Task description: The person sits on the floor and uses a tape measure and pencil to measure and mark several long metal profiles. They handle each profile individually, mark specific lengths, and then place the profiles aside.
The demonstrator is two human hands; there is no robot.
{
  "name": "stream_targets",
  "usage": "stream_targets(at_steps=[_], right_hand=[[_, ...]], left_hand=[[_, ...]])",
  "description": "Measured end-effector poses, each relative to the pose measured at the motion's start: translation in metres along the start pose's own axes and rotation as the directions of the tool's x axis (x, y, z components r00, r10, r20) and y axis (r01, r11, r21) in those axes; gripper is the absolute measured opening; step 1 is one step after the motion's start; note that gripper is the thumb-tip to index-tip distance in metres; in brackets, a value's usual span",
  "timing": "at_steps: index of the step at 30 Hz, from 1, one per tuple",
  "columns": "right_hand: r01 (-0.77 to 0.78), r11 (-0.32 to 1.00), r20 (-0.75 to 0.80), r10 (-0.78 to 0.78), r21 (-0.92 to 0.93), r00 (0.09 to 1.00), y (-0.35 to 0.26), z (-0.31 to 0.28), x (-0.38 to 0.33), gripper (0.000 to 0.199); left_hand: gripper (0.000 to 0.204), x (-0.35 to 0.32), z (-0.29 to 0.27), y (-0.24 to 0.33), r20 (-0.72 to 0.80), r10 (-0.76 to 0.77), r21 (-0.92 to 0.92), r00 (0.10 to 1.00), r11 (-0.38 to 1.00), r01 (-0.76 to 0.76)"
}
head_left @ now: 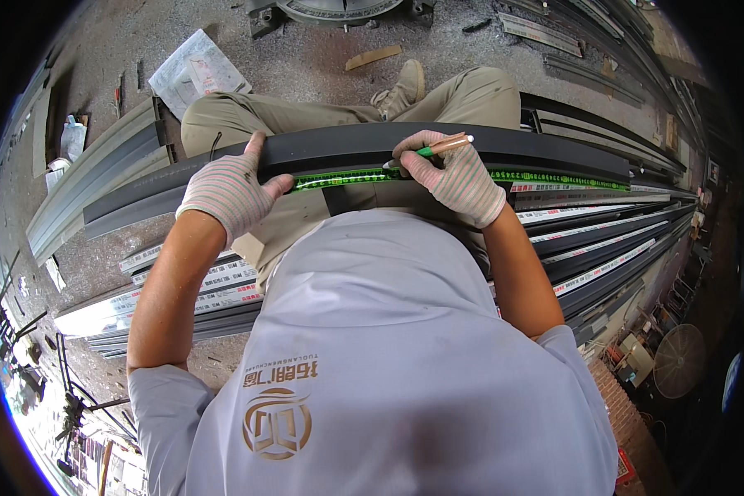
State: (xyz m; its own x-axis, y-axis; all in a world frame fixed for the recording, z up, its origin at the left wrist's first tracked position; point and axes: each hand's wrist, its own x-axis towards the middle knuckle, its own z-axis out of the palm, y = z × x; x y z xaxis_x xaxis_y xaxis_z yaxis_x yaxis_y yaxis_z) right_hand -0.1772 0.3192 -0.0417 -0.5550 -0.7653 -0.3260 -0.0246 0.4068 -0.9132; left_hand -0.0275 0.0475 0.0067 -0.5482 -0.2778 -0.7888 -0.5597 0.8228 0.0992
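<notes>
A long dark metal profile (331, 147) lies across my lap. Along its near edge runs a bright green tape measure blade (347, 177) with dark markings. My left hand (233, 188), in a striped knit glove, grips the profile; its index finger reaches over the top and its thumb presses by the blade's left end. In my gloved right hand (453, 178) is a pen (448, 145) with a brown barrel, white end and green part near the fingers. The pen's tip points left, close to the blade and the profile's edge; whether it touches cannot be made out.
More long metal profiles (612, 240) lie stacked at the right, and others (107, 186) at the left. A plastic-covered sheet (198, 73) lies beyond my left knee. A round machine base (339, 10) stands at the far edge. A fan (679, 361) is at lower right.
</notes>
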Motion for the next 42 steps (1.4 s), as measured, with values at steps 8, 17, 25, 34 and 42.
stream_targets(at_steps=[8,17,25,34,42], right_hand=[[0.022,0.999,-0.022,-0.023,-0.023,0.999,-0.0022,0.0010,0.0007,0.013],[0.020,1.000,0.003,-0.020,-0.013,1.000,0.0029,0.0007,-0.0002,0.013],[0.042,0.998,0.006,-0.042,-0.050,0.999,0.0027,0.0006,-0.0005,0.013],[0.039,0.998,-0.023,-0.041,-0.053,0.999,0.0001,0.0026,-0.0013,0.013],[0.051,0.994,-0.017,-0.053,-0.094,0.998,0.0030,0.0024,-0.0009,0.013]], left_hand=[[0.090,-0.0001,0.0008,0.0004,-0.008,0.001,0.013,1.000,1.000,-0.001],[0.090,0.0012,0.0042,-0.0015,-0.026,0.004,0.025,1.000,1.000,-0.003],[0.091,-0.0005,0.0030,-0.0010,-0.023,0.006,0.013,1.000,1.000,-0.006],[0.091,-0.0023,0.0008,0.0005,-0.007,0.004,0.006,1.000,1.000,-0.004],[0.091,-0.0004,0.0032,-0.0014,-0.015,0.006,0.007,1.000,1.000,-0.006]])
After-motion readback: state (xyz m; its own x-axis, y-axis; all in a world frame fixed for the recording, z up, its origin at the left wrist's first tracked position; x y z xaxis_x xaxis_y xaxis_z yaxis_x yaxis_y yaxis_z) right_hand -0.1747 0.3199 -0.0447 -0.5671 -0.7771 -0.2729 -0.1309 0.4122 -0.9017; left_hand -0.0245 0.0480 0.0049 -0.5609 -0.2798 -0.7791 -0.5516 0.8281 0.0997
